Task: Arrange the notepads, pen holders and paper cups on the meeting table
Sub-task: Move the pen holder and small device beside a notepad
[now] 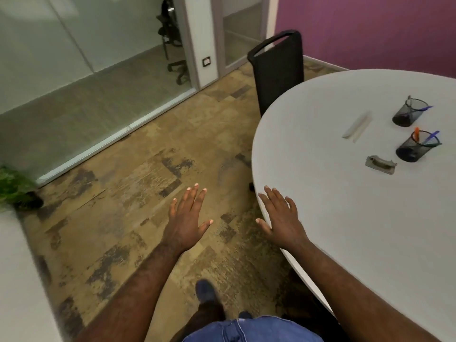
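Observation:
Two black mesh pen holders stand on the white round meeting table (pixel 345 218) at the right. The far pen holder (pixel 409 112) holds a blue pen. The near pen holder (pixel 417 146) holds an orange pen and a blue one. My left hand (pixel 188 218) hovers over the floor, fingers spread, holding nothing. My right hand (pixel 278 215) is spread flat over the table's left edge, also with nothing in it. I see no notepads or paper cups.
A white flat strip (pixel 357 125) and a grey cable-port lid (pixel 380 164) are set in the table top. A black chair (pixel 278 67) stands at the table's far side. A green plant (pixel 14 186) sits at the left by a glass wall.

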`<state>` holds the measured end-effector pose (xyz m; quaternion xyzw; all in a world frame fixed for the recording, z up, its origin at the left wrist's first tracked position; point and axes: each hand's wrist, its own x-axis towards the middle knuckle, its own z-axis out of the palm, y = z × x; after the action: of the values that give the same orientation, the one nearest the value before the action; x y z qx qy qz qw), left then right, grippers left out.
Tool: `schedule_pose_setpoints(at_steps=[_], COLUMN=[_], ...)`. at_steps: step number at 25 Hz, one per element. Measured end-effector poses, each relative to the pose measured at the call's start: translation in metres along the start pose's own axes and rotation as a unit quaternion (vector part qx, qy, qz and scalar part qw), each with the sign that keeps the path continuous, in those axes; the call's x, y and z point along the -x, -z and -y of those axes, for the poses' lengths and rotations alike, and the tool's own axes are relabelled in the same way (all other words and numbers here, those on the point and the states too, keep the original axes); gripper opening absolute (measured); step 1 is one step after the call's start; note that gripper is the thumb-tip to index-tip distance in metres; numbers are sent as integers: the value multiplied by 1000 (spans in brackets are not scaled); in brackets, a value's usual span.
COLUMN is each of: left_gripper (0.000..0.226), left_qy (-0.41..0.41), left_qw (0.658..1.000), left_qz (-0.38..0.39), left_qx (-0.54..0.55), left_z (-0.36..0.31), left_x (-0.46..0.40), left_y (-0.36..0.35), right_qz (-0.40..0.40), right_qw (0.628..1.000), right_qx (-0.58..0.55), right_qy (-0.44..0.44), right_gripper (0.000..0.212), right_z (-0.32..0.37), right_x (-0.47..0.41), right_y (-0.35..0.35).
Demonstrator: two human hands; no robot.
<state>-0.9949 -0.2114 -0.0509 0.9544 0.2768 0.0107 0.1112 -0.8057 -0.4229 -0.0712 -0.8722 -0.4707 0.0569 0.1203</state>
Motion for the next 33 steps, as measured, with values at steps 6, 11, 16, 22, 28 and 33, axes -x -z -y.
schedule_pose_setpoints(at_steps=[6, 11, 16, 22, 28, 33], left_gripper=[87, 88, 87, 82, 81, 82], left_qy=[-117, -224, -327, -401, -448, -481], left_qw=[992, 971, 937, 905, 877, 854], left_qz=[37, 79, 117, 139, 174, 197], left_qx=[22, 36, 42, 13, -1, -6], left_z=[7, -15, -64, -146, -220, -268], left_x=[-123, -206, -273, -341, -393, -430], left_y=[-13, -15, -26, -55, -87, -113], right_qz=[2, -18, -43, -62, -83, -102], right_qw=[993, 973, 939, 904, 870, 844], right_qx=[21, 21, 7, -13, -45, -61], right_qy=[-117, -229, -342, -423, -484, -523], right_gripper=[66, 69, 70, 70, 70, 70], right_z=[-24, -39, -67, -134, -201, -239], right_x=[-41, -55, -52, -53, -56, -65], right_y=[-9, -6, -6, -6, -7, -7])
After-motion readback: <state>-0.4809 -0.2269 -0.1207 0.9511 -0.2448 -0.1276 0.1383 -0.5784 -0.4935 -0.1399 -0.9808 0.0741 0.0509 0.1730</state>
